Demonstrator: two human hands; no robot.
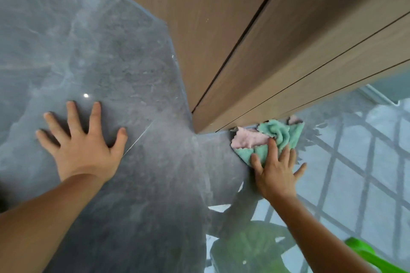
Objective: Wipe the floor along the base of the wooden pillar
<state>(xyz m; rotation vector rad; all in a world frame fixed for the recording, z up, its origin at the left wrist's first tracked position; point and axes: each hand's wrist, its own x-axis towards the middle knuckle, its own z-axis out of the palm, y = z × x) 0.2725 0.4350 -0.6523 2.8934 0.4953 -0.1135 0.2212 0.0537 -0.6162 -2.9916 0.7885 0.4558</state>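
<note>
Wooden pillar (233,35): one, brown panelled, with dark vertical grooves, its base corner meeting the floor near frame centre.
Floor (106,46): one glossy grey marbled surface, reflecting a window grid at right.
Cloth (269,139): one crumpled piece, teal with a pink face showing, lying on the floor and touching the pillar's base on its right-hand side.
Left hand (85,142): one, palm flat on the floor, well apart from the cloth, five fingers (72,115) spread wide, holding nothing.
Right hand (276,173): one, pressed flat on the near edge of the cloth, fingers spread, not curled round it.
Green object (363,255): one, bright, partly visible at lower right; kind not discernible.
</note>
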